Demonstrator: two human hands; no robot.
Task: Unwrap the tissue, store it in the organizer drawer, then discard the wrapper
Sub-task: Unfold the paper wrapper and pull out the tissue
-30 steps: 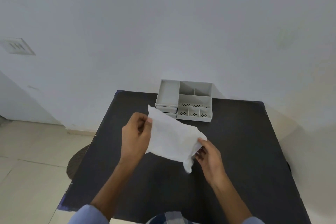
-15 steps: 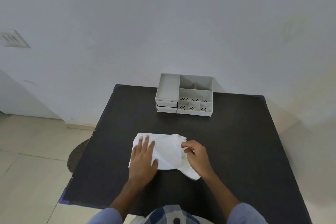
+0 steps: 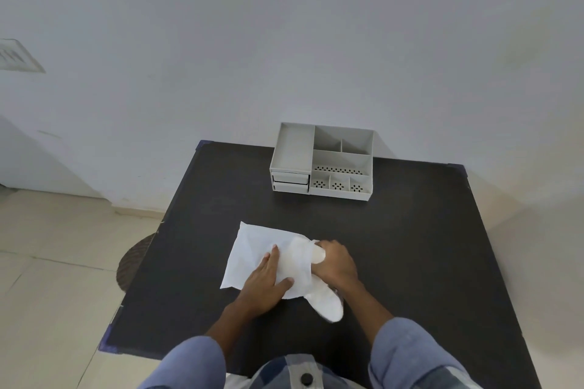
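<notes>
Now the left hand (image 3: 267, 283) presses flat on the tissue (image 3: 252, 253) on the worktop (image 3: 410, 246); the right hand (image 3: 336, 264) grips its folded edge.

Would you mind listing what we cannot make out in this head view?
- Right hand fingertips: hidden by the white tissue fold.
- Tissue under the left hand: covered by the palm.
- Organizer drawers: shut, contents unseen.
- Wrapper versus tissue: too alike in white to separate.
- Table near edge: hidden behind the sleeves.

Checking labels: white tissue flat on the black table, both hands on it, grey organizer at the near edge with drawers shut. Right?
One error: the grey plastic organizer stands at the far edge by the wall, per the head view. The rest holds.
</notes>
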